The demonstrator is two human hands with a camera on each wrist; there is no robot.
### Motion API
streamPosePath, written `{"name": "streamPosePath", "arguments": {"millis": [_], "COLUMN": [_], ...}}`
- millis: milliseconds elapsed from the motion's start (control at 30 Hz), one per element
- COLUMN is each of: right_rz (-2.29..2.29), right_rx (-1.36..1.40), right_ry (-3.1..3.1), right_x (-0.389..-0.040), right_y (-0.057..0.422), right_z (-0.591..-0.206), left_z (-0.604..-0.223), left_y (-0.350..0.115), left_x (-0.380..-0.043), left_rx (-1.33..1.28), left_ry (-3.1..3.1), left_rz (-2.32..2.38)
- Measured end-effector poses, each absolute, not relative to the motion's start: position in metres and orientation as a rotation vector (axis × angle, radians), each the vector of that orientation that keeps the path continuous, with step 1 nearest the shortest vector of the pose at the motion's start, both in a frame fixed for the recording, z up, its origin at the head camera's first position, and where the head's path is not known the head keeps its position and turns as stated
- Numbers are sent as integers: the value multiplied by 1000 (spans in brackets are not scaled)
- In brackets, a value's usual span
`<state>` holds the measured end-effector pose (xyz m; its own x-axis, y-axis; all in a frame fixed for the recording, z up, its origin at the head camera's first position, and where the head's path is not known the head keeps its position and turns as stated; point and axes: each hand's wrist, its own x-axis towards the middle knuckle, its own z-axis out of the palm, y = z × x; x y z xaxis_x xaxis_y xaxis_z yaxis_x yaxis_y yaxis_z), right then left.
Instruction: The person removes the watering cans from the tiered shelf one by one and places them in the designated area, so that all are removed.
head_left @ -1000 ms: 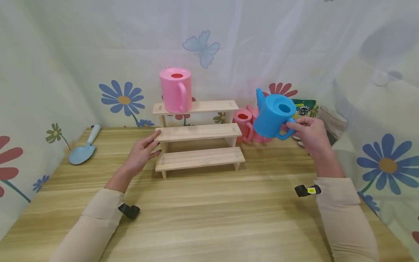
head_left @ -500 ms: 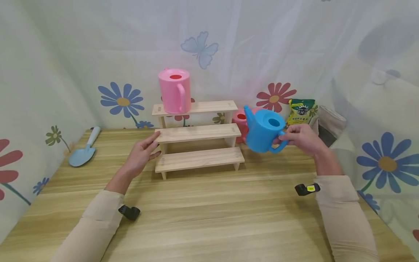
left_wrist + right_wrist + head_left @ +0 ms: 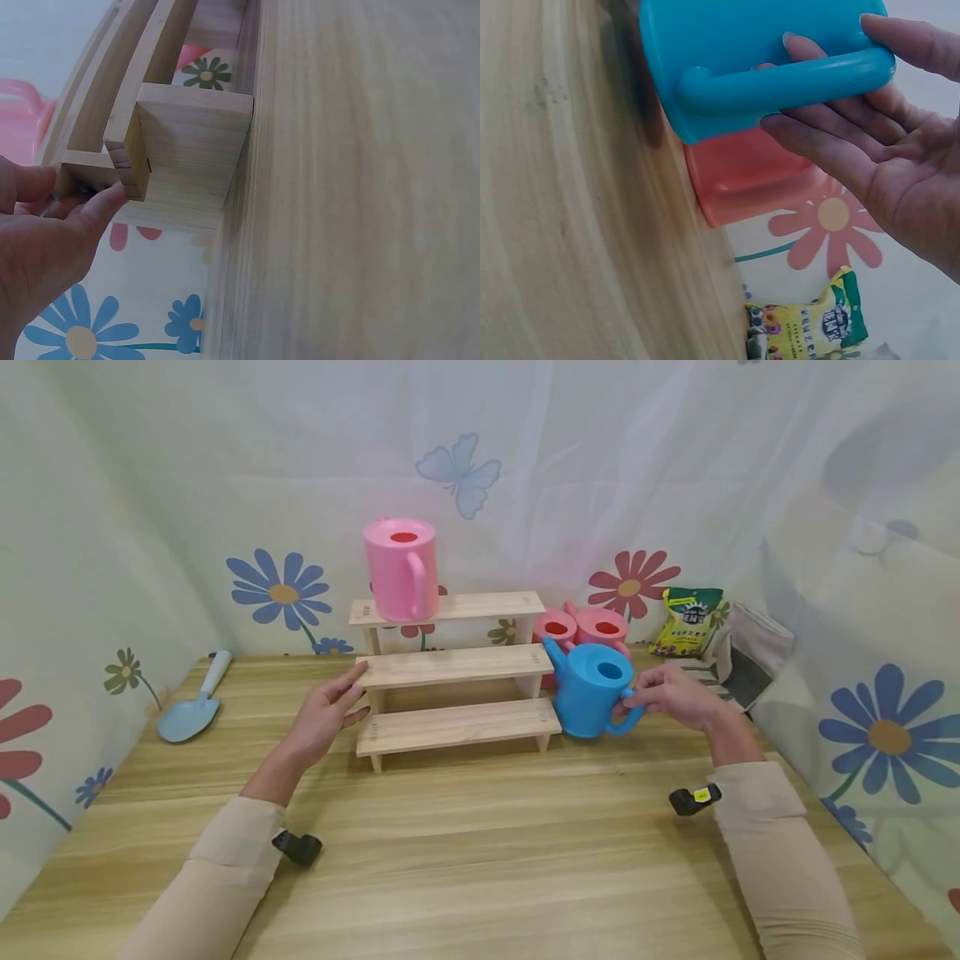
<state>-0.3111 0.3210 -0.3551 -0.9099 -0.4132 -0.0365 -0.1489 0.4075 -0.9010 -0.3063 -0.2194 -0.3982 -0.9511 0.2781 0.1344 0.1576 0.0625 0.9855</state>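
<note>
A three-tier wooden stand [image 3: 457, 722] is on the table, and my left hand [image 3: 322, 714] holds the left end of its middle tier between thumb and fingers. To the right of the stand, a blue watering can [image 3: 588, 703] is upright and low over the tabletop, its spout towards the stand. My right hand [image 3: 678, 697] has its fingers through the can's handle [image 3: 787, 86], with the thumb at the handle's top end. One pink watering can [image 3: 390, 577] sits on the left of the top tier, handle towards me. Two more pink watering cans [image 3: 602, 625] stand behind the blue one, partly hidden.
A light blue hand trowel [image 3: 191, 714] lies at the table's left edge. At the back right are a green and yellow packet [image 3: 686, 622] and pale fabric gloves [image 3: 757, 643]. A flower-printed curtain [image 3: 637, 460] encloses the table on the back and sides.
My right hand has lowered the blue watering can and brought it left, beside the stand's right end, turning it more upright. The left hand stays at the middle tier.
</note>
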Motion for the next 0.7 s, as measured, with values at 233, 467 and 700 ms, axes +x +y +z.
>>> {"name": "streamPosePath", "arguments": {"millis": [233,467,700], "right_rz": [-1513,-1511,-1450], "right_rx": [-429,-387,-380], "right_ry": [2358,2336,2385], "right_x": [-316,-319,-319], "right_y": [319,318,318], "right_z": [-363,-367,-367], "left_z": [-397,-398,-399], "left_y": [-218,-219,-219], "left_x": [-306,-306,-306], "left_rx": [452,457,457], "left_ry": [2214,2221,2249], "left_rz": [2049,2047,2034]}}
